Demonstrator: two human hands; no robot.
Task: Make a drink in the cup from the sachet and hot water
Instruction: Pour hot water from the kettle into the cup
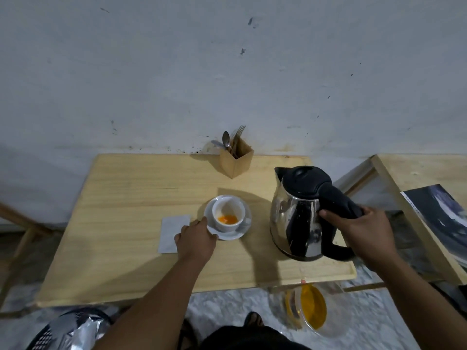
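Observation:
A white cup (228, 213) with orange powder in its bottom stands on a white saucer (246, 226) in the middle of the wooden table (131, 188). My left hand (195, 239) holds the saucer's near-left rim. A steel electric kettle (300, 215) with a black lid and handle stands to the right of the cup. My right hand (364, 231) is wrapped around the kettle's handle. A white sachet-like rectangle (171, 232) lies flat just left of my left hand.
A wooden holder (236, 159) with a spoon and forks stands at the back by the wall. A second wooden table (414, 178) with a dark sheet is on the right. On the floor below sit a glass jug (312, 306) holding orange liquid and a silver bag (75, 329).

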